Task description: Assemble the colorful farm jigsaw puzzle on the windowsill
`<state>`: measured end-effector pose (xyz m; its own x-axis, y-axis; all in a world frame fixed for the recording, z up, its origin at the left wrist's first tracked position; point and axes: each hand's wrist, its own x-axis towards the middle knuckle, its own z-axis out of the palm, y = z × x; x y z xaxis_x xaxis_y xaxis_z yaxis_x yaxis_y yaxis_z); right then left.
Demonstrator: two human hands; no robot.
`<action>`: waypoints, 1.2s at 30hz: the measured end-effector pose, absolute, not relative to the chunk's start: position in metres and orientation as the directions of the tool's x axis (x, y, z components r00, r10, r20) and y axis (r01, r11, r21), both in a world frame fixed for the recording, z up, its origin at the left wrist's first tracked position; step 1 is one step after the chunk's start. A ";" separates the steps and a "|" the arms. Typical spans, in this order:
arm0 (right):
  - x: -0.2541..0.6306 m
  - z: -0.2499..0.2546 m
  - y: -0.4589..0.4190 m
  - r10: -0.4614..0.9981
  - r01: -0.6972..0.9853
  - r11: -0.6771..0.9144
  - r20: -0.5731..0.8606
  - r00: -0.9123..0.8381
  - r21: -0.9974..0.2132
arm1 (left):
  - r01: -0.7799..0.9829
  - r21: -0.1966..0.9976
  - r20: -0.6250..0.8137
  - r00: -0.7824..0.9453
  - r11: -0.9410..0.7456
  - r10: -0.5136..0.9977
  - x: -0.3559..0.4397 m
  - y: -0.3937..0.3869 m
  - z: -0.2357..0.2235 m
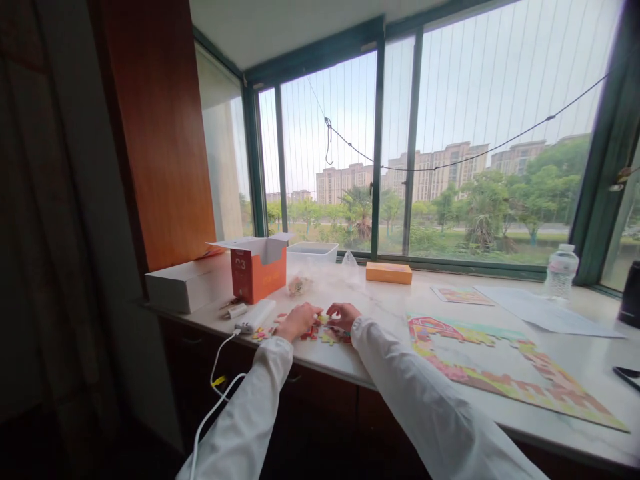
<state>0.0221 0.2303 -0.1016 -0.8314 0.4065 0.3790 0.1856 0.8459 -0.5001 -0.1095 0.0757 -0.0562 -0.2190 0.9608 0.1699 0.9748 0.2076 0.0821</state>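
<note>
The loose jigsaw pieces (327,337) lie partly hidden beneath the left hand (298,321) and right hand (344,315), too small to make out, while a phone (629,377) and a black cylinder (631,295) are cut off by the right edge.

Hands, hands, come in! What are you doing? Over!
Left hand and right hand on loose jigsaw pieces. Assembled puzzle border to the right. White corded device beside left hand. Over!

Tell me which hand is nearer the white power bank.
Left. The left hand sits just right of the white power bank; the right hand lies farther right, beyond the left hand.
</note>
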 end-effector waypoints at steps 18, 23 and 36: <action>0.034 -0.100 0.258 0.430 0.190 0.803 0.329 -0.841 -0.565 | 0.984 0.042 0.183 -0.177 0.173 0.967 -0.096 0.089 -0.055; 0.035 -0.097 0.255 0.481 0.240 0.775 0.300 -0.824 -0.585 | 0.968 0.102 0.176 -0.243 0.228 0.954 -0.096 0.087 -0.053; 0.025 -0.108 0.262 0.432 0.182 0.797 0.334 -0.838 -0.576 | 0.921 0.327 0.171 -0.276 0.210 0.946 -0.110 0.081 -0.062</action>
